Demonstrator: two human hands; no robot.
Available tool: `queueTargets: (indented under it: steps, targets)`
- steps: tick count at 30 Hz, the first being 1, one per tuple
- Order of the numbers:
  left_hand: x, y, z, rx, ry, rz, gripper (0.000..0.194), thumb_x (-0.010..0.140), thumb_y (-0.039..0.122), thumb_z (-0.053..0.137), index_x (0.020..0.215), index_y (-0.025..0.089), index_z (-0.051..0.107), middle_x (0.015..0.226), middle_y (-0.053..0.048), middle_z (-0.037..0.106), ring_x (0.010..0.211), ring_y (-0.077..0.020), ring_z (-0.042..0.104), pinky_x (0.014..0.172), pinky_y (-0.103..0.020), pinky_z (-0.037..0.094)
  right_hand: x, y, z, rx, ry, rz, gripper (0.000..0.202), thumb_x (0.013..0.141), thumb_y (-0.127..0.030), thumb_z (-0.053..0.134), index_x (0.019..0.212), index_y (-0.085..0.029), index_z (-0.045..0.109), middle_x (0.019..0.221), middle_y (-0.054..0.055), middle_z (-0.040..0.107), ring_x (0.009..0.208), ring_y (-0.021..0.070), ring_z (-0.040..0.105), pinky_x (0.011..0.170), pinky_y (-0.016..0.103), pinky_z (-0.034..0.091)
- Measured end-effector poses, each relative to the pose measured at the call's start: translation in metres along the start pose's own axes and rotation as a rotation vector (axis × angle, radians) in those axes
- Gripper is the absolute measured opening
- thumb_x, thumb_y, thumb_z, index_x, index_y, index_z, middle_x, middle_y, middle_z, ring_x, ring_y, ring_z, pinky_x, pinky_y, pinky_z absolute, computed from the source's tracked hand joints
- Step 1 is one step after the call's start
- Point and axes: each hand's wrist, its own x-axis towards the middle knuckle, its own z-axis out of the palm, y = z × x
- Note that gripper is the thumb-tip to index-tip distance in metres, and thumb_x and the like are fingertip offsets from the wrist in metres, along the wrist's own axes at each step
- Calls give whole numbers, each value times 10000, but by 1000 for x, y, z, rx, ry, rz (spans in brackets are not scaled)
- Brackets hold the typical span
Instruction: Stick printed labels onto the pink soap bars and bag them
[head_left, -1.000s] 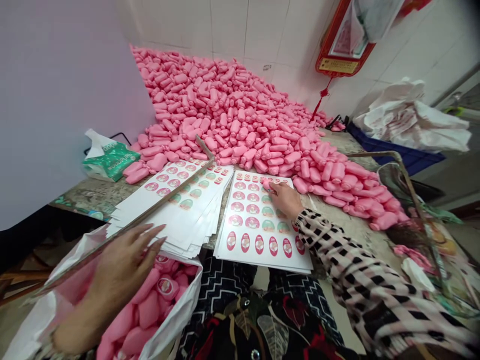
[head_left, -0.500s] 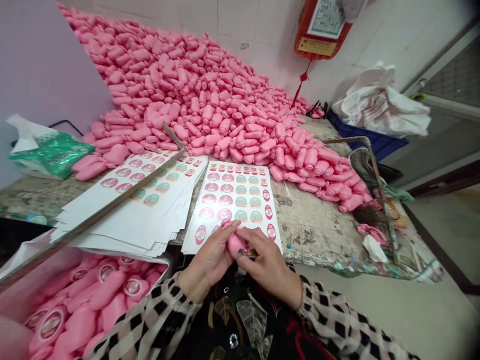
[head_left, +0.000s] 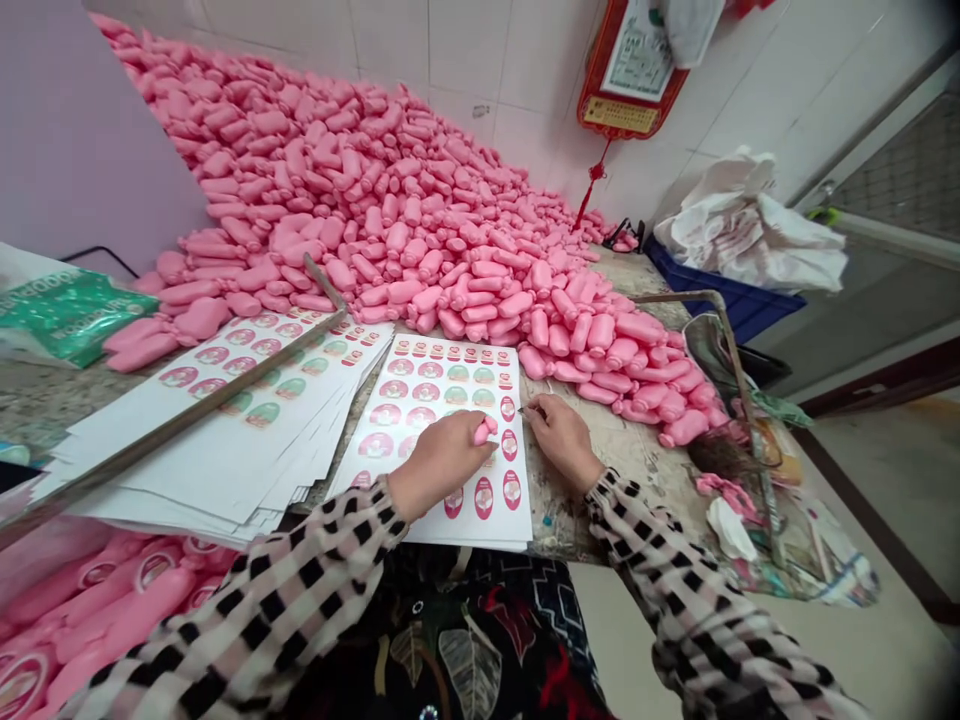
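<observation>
My left hand point(head_left: 439, 455) is wrapped round a small pink plastic bottle point(head_left: 483, 431) above the sheet of stickers point(head_left: 420, 518). Only the bottle's end shows past my fingers. At the sheet's right edge, my right hand point(head_left: 561, 438) is closed in a pinch. A thin dark tip sticks out from its fingers toward an oval pink sticker point(head_left: 508, 409); what it belongs to is hidden. Rows of pink and green rounded stickers cover the sheet, and ovals run down its right side.
Pink bottles point(head_left: 420, 220) are heaped against the wall. More sticker sheets point(head_left: 202, 480) lie at left under a metal bar point(head_left: 217, 400). Labelled bottles point(head_left: 150, 610) fill a container at lower left. A bent metal rod point(head_left: 739, 375) and blue crate point(head_left: 739, 290) stand at right.
My hands have parted. The left has moved up over the sheet with the bottle, and the right has gone to the sheet's right edge. The view has shifted slightly.
</observation>
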Motion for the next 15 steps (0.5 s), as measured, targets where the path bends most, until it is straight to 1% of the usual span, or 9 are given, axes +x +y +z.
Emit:
queueTargets:
  steps: [2, 5, 7, 9, 11, 15]
  targets:
    - [15, 0, 2, 53, 11, 8, 116, 791, 313, 526, 825, 212, 574, 907, -28, 621, 823, -199, 589, 651, -291, 410, 9, -1, 2, -28, 6, -18, 178, 885, -290, 436, 892, -222, 601, 925, 35, 626, 855, 171, 559, 716, 273, 366]
    - [32, 1, 8, 132, 5, 18, 189, 778, 331, 558, 929, 222, 593, 1095, -47, 608, 927, -236, 588, 721, -325, 428, 16, -1, 4, -69, 15, -39, 186, 894, -290, 423, 889, -224, 597, 942, 41, 614, 842, 170, 555, 692, 273, 356]
    - [39, 2, 12, 169, -2, 19, 267, 779, 364, 565, 1008, 227, 586, 1245, -54, 550, 976, -250, 585, 765, -345, 436, 19, 0, 3, -107, 3, -58, 183, 896, -295, 426, 872, -222, 593, 932, 41, 612, 825, 166, 553, 673, 270, 349]
    - [43, 3, 16, 198, -9, 12, 316, 787, 390, 558, 1060, 230, 572, 1352, -56, 473, 988, -260, 589, 787, -364, 440, 21, 0, 2, -127, -20, -82, 182, 896, -304, 434, 854, -220, 590, 925, 36, 612, 809, 160, 553, 662, 266, 343]
    - [47, 3, 19, 221, -21, -2, 321, 796, 413, 546, 1058, 230, 575, 1376, -55, 454, 969, -265, 601, 780, -374, 447, 23, 1, 0, -135, -38, -108, 185, 898, -312, 438, 844, -219, 588, 926, 31, 613, 799, 155, 553, 652, 264, 339]
    - [53, 1, 21, 243, -60, -15, 344, 789, 454, 552, 1065, 251, 584, 1308, -44, 523, 987, -262, 602, 764, -363, 454, 25, 3, -2, -152, -53, -145, 182, 897, -319, 446, 847, -219, 590, 924, 22, 612, 798, 152, 558, 638, 262, 333]
